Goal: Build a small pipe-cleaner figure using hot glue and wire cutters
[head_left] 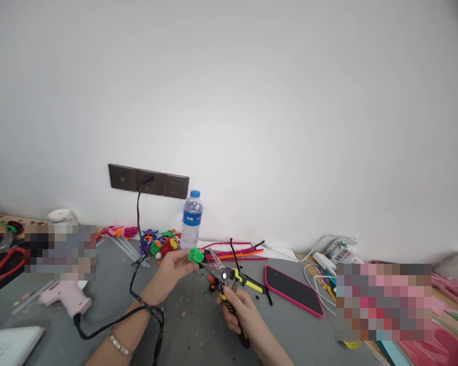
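Observation:
Between the fingertips of my left hand point(174, 266) is a small bright green fuzzy piece point(195, 255), which looks like bent pipe cleaner. My right hand point(239, 309) grips spring-loaded shears point(224, 275) with black and yellow handles. Their blades are parted and point left, one tip close to the underside of the green piece; whether they touch I cannot tell. Behind the blades lie pink and orange pipe cleaners point(248, 253), with a few black ones among them. Small orange and black bits point(212, 282) rest just below the blades.
A water bottle point(193, 221) stands against the wall beside colourful fuzzy figures point(162, 244). A pink glue gun point(66, 297) lies at left, its black cord point(110, 321) crossing over my left forearm. A pink-cased phone point(293, 290) is right of the shears. Craft materials crowd both sides.

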Demonstrator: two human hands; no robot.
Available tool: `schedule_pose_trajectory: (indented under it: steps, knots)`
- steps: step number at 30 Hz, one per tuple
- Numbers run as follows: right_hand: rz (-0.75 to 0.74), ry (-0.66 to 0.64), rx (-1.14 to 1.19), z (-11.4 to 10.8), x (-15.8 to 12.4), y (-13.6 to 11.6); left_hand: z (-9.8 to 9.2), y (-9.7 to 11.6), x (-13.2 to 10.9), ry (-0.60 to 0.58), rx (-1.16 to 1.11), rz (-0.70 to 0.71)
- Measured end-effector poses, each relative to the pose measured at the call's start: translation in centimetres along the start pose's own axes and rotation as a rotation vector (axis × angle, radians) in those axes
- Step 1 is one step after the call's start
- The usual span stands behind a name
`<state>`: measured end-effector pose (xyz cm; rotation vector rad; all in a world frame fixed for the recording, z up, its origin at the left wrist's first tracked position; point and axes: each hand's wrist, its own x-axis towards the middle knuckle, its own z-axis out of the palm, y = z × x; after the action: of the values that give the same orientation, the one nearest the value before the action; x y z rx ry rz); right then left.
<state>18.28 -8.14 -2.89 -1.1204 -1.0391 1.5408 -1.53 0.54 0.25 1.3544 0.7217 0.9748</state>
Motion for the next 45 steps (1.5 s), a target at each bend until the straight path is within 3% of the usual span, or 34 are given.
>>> schedule_pose_trajectory:
  steps: [45]
  knots:
    - [0.05, 0.012, 0.019, 0.07, 0.05, -0.22, 0.01, 0.39, 0.02, 0.013, 0.068, 0.001]
